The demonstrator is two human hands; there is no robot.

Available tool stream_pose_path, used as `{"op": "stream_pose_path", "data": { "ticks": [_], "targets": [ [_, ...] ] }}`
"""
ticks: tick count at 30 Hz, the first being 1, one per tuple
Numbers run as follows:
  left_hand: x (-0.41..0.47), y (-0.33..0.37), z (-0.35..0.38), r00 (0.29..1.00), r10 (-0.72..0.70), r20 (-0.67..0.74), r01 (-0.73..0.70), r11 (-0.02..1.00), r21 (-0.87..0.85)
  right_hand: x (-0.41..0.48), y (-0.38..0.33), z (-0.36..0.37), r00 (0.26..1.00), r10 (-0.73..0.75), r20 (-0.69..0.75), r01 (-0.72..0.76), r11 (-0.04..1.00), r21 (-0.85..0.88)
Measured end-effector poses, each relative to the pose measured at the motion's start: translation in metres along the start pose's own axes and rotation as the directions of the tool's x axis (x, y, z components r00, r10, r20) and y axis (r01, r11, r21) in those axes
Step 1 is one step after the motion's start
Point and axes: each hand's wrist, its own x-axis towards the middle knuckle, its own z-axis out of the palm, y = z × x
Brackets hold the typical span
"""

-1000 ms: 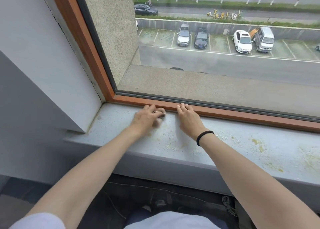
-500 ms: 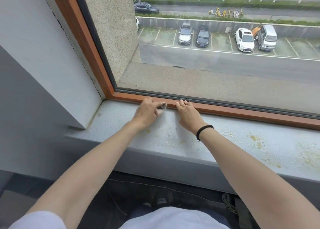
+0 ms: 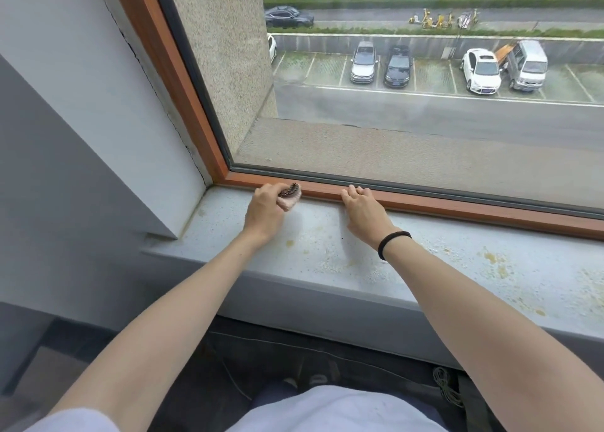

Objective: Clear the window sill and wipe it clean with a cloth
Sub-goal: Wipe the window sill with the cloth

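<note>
The cloth (image 3: 289,198) is a small wadded-up thing, pinkish with a dark speckled edge. It's just left of center in the shot, right at the back of the sill (image 3: 457,270), where the sill meets the wooden frame (image 3: 457,205). The left hand (image 3: 264,211) has it gripped with the fingers curled around it. Can't really tell if the cloth is pressed on the sill or just on the frame.

The right hand (image 3: 364,214) is a little to the right, apart from the cloth. It's lying flat with the fingers straight and close together, tips up against the frame. There's a black band (image 3: 392,243) on that wrist.

The sill is grey and pretty grubby, with yellowish stains (image 3: 493,259) scattered toward the right side. Upper right, through the glass, there are cars (image 3: 482,70) parked in a lot.
</note>
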Motion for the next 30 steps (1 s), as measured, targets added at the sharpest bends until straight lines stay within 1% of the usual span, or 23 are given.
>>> {"op": "stream_pose_path", "data": {
  "ticks": [2,4,6,7,9,12,13,14,16,17,18,20,21,23,25,26,27,28,30],
  "targets": [
    [0.007,-0.030,-0.023,0.984,-0.142,-0.107,0.149,0.987,0.055,-0.001,-0.001,0.001,1.000,0.003,-0.004,-0.003,1.000,0.006],
    [0.007,-0.062,-0.039,0.939,-0.293,-0.180,0.318,0.939,0.132,-0.003,0.000,0.001,1.000,0.009,-0.007,-0.009,1.000,0.020],
    [-0.006,-0.079,-0.041,0.898,-0.398,-0.188,0.431,0.882,0.191,-0.002,0.000,0.001,1.000,0.012,-0.010,-0.012,1.000,0.021],
    [-0.015,-0.080,-0.035,0.894,-0.411,-0.178,0.443,0.870,0.217,-0.002,0.000,0.001,1.000,0.011,-0.008,-0.010,1.000,0.027],
    [-0.028,-0.072,-0.016,0.913,-0.374,-0.161,0.402,0.891,0.211,-0.001,0.000,0.003,1.000,0.013,-0.005,-0.013,0.999,0.029],
    [-0.034,-0.045,0.009,0.950,-0.278,-0.142,0.304,0.929,0.213,0.000,-0.001,0.005,1.000,0.023,-0.017,-0.022,0.999,0.039],
    [-0.034,-0.038,0.013,0.960,-0.257,-0.112,0.274,0.942,0.192,0.000,-0.001,0.006,0.999,0.025,-0.020,-0.024,0.999,0.047],
    [-0.033,-0.033,0.012,0.967,-0.246,-0.065,0.252,0.959,0.129,-0.001,-0.001,0.006,0.999,0.028,-0.019,-0.026,0.998,0.053],
    [-0.033,-0.034,0.002,0.979,-0.204,0.016,0.204,0.977,-0.055,0.000,0.001,0.007,0.999,0.029,-0.015,-0.028,0.998,0.057],
    [-0.034,-0.039,-0.006,0.980,-0.199,0.000,0.198,0.971,-0.132,0.000,0.001,0.008,0.999,0.033,-0.014,-0.032,0.997,0.064],
    [-0.033,-0.044,-0.016,0.976,-0.214,-0.050,0.204,0.967,-0.156,0.001,0.001,0.009,0.999,0.034,-0.009,-0.033,0.997,0.063],
    [-0.023,-0.063,-0.035,0.950,-0.273,-0.149,0.261,0.960,-0.098,0.001,-0.001,0.009,0.999,0.034,-0.004,-0.034,0.998,0.050],
    [-0.017,-0.072,-0.042,0.940,-0.294,-0.173,0.296,0.955,-0.019,0.002,-0.002,0.008,0.999,0.034,-0.001,-0.034,0.998,0.048],
    [-0.011,-0.090,-0.049,0.929,-0.341,-0.147,0.362,0.920,0.151,0.003,-0.004,0.007,0.999,0.046,0.007,-0.046,0.997,0.067],
    [-0.012,-0.093,-0.041,0.922,-0.375,-0.099,0.388,0.896,0.216,0.005,-0.003,0.007,0.999,0.050,0.015,-0.051,0.995,0.089],
    [-0.015,-0.088,-0.032,0.925,-0.368,-0.095,0.380,0.896,0.230,0.005,-0.003,0.007,0.999,0.051,0.019,-0.053,0.994,0.098],
    [-0.018,-0.078,-0.022,0.939,-0.330,-0.095,0.343,0.909,0.238,0.006,-0.002,0.008,0.998,0.055,0.018,-0.056,0.993,0.102],
    [-0.020,-0.065,-0.010,0.961,-0.268,-0.073,0.278,0.931,0.236,0.005,-0.002,0.009,0.998,0.060,0.015,-0.062,0.993,0.104],
    [-0.028,-0.039,0.009,0.992,-0.120,0.026,0.112,0.974,0.197,0.005,-0.002,0.011,0.998,0.067,0.013,-0.068,0.991,0.118]
  ]
}}
